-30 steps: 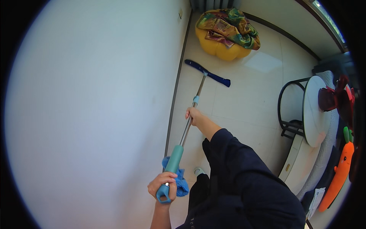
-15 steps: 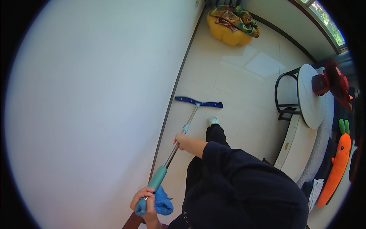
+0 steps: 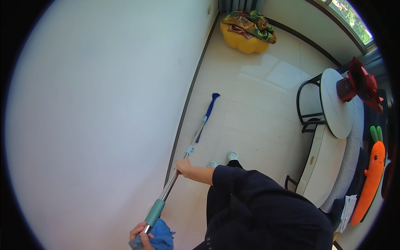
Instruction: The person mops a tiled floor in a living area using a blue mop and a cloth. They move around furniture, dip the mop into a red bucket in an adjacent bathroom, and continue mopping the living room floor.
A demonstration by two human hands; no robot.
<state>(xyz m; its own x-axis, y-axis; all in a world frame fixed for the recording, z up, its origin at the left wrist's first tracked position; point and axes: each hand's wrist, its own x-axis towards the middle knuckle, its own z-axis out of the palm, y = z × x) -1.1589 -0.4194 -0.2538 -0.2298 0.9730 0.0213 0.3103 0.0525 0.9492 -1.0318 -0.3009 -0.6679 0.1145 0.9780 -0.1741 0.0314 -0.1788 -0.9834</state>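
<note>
A long-handled mop (image 3: 167, 189) slants across the floor beside the wall, its narrow dark blue head (image 3: 211, 106) lying lengthwise on the tiles. My right hand (image 3: 183, 167) is wrapped round the metal pole, below the light blue joint. My left hand (image 3: 141, 236) grips the top end of the handle, just beyond the green sleeve. Close beside that hand hangs a fluffy blue cloth (image 3: 162, 234); what holds it up is hidden.
The white wall (image 3: 104, 104) runs along my left, edged by a dark skirting. Ahead stands a yellow pouf (image 3: 243, 41) under a patterned cloth. On the right are a round table (image 3: 331, 110), a white drawer unit (image 3: 323, 166), a red flower-like object (image 3: 362, 85) and a carrot plush (image 3: 370, 185).
The mop head has swung from lying crosswise to pointing lengthwise along the wall. Both hands have shifted down and left with the handle. A second shoe now shows beside the first.
</note>
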